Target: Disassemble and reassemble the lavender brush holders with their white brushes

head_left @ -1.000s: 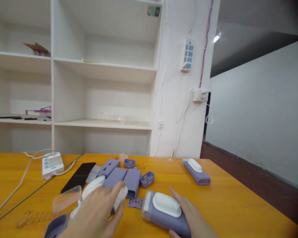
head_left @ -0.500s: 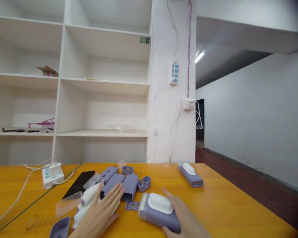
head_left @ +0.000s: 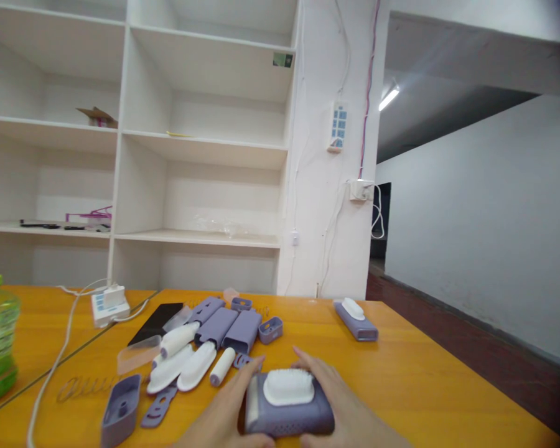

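Purple unit (head_left: 287, 412) held in both grips, left hand (head_left: 226, 420) and right hand (head_left: 343, 407) (second unit (head_left: 356, 320) done, one o'clock); loose parts (head_left: 198, 361) at ten.

White open shelving (head_left: 205, 149) fills the wall ahead of me beyond my orange table (head_left: 424, 373); a power strip (head_left: 338, 127) hangs on the white pillar (head_left: 317, 236), a fluorescent tube (head_left: 389, 98) glows overhead, and a pale wall (head_left: 485, 211) runs above dark floor (head_left: 471, 342) at right.

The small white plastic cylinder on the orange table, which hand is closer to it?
Left. The left hand sits just right of the white cylinder, holding the left side of the purple white-brushed block; the right hand holds its right side.
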The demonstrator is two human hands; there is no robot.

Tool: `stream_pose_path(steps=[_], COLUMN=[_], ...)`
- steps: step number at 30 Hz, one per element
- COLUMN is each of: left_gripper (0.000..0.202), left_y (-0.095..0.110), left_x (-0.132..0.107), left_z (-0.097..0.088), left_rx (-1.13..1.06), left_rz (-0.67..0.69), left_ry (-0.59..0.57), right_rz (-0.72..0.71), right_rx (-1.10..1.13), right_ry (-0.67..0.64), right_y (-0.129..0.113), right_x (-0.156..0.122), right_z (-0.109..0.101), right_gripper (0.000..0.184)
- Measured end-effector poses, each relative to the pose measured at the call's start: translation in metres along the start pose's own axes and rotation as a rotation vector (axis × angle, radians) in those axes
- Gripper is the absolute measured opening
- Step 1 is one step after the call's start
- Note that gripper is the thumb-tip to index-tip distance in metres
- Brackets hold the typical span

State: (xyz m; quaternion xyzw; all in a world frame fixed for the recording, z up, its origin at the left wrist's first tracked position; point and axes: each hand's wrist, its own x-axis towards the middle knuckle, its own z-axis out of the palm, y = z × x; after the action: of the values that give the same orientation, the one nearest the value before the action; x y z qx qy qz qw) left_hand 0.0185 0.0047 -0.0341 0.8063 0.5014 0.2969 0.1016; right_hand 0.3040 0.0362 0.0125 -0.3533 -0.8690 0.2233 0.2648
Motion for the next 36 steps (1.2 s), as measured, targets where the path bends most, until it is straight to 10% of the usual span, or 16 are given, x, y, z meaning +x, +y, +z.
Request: stream_pose_path(steps=[7, 19, 30, 36], left_gripper=[0.078, 0.084, 0.083, 0.061], left_y=[0.021, 0.049, -0.008, -0.002], left_x=[-0.009, -0.01, -0.035, -0.015], left_z=[-0.021, -0.036, -0.032, -0.049], left_rx=[-0.006, 0.032, 0.46, 0.623], left_rz=[0.107, 0.055, 0.15, 0.188], left_ry=[0.01, -0.088, 0.173, 0.174], right_rz=[-0.056, -0.171, -0.089, -0.079], right_rx=[-0.121, -0.22, -0.266, -0.292], right_ry=[0.135, 0.168, 0.229, 0.216], right_y=[-0.029, -0.035, -0.016, -0.02], right_x=[0.018, 0.021, 0.016, 0.008], right_z=[0.031, 0.027, 0.006, 0.001], right_gripper=[0.138, 0.075, 0.071, 0.055])
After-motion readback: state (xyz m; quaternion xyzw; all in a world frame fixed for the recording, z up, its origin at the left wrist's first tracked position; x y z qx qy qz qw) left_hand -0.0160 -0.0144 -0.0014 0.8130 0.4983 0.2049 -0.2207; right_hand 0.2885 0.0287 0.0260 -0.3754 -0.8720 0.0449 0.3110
